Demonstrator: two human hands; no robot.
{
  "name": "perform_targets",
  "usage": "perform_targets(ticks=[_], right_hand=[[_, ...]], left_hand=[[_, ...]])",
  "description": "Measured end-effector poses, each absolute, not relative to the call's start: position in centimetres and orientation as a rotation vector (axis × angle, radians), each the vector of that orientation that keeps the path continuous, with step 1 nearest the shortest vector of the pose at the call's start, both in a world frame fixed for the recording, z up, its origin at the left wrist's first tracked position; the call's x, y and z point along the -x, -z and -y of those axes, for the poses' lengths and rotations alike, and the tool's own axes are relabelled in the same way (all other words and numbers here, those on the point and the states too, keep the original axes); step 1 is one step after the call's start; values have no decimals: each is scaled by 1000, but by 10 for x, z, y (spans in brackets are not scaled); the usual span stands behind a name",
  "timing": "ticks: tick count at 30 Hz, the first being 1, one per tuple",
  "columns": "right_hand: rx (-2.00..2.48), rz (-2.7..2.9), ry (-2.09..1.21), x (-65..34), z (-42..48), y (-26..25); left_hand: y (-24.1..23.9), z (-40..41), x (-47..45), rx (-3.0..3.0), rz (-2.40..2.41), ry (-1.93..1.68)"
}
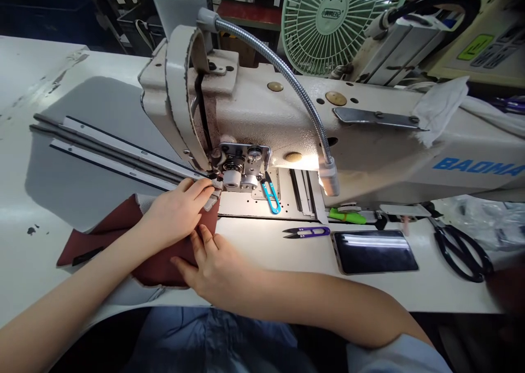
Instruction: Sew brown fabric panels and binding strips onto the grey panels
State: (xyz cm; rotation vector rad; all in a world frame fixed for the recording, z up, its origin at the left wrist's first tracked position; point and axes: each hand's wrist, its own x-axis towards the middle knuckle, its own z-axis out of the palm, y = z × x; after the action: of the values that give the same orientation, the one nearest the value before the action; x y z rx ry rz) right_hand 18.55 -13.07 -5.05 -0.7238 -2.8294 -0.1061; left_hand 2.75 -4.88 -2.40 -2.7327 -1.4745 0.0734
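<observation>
A dark red piece of fabric [118, 222] lies on the white table in front of the needle area of a cream sewing machine [287, 121]. My left hand [178, 211] lies on top of the fabric, fingers stretched toward the presser foot [217, 184]. My right hand [215, 266] presses flat on the fabric's near right edge, fingers spread. Long metal guide rails [118, 154] run from the left toward the needle.
A blue thread snip [271, 196] lies on the machine bed and a purple one [307, 232] on the table. A phone [375, 251] lies to the right, black scissors [463, 251] farther right. A gooseneck lamp [328, 176] shines down, and a green fan [328, 17] stands behind.
</observation>
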Motion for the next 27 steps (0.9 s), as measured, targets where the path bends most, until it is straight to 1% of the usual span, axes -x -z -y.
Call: perform_targets(ticks=[7,13,17,27], right_hand=[[732,2862,182,-186,131,46],[737,2918,66,-189,122,42],[762,2942,-8,-194,111,40],[742,2924,40,-200,102,45]], left_hand=[[23,52,-25,2764,1361,-144],[15,31,-33,2810,1537,-177],[13,20,-36,2819,1549,-201],[27,42,-28,2761,1473,128]])
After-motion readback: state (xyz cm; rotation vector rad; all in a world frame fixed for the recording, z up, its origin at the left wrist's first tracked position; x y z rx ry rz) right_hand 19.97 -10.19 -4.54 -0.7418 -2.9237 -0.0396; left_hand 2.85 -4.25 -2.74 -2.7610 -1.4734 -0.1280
